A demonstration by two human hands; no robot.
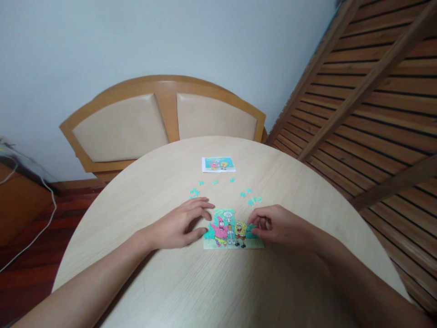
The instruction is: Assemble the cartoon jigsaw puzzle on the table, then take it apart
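Observation:
A partly assembled jigsaw puzzle (227, 232) with pink, white and yellow cartoon figures on teal lies flat on the table in front of me. Its upper right part has a stepped edge. My left hand (182, 223) rests at the puzzle's left side, fingers spread, with the thumb tip at its border. At the right edge, my right hand (273, 223) pinches a small teal puzzle piece (251, 227) between thumb and forefinger; the fingers partly hide it. Loose teal pieces (194, 192) lie beyond my left hand, and more pieces (251, 200) lie beyond my right.
A reference picture card (219, 164) lies farther back on the round wooden table (164, 282), with a few single pieces (215, 182) in front of it. Behind the table stands a wooden bench with padded back panels (215, 117). Wooden slats (368, 105) rise on the right.

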